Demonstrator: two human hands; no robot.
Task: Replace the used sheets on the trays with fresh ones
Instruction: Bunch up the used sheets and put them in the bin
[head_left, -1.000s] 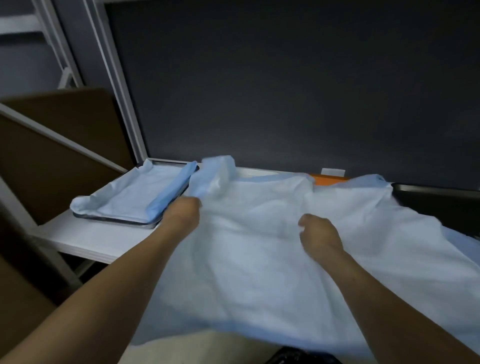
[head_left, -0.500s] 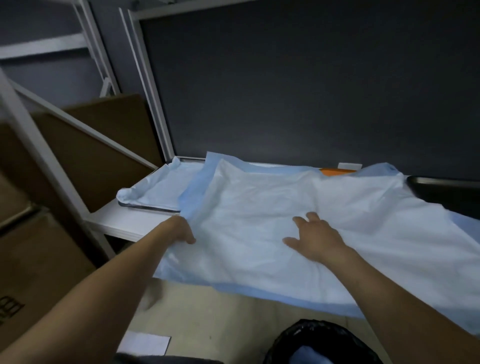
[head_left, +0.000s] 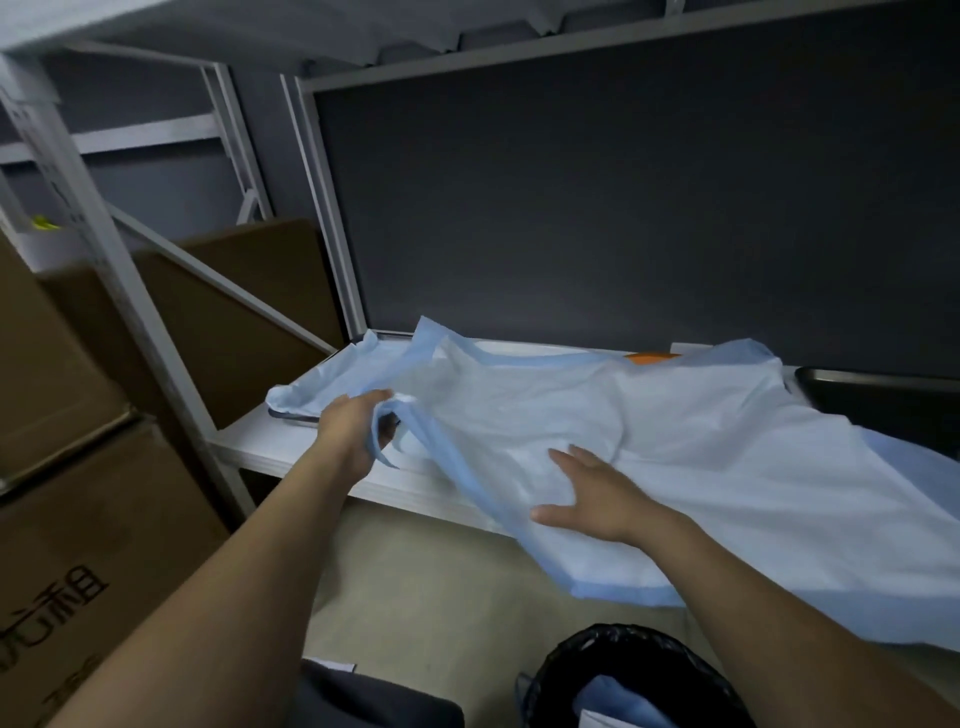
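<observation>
Left hand (head_left: 353, 428) pinches sheet (head_left: 701, 441) edge; right hand (head_left: 597, 493) flat, fingers spread on it. Tray (head_left: 292, 414) on table (head_left: 249, 448) mostly covered; bin (head_left: 649, 654) cut off below.

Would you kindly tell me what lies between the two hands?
Only the sheet, between left hand and right hand, in the head view.

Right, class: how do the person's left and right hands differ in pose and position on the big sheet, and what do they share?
The left hand grips the blue edge of the sheet, fingers curled; the right hand lies flat, fingers spread. The left hand is beside the lined tray; the right hand is nearer the front of the shelf. Both are bare and touch the same sheet.
</observation>
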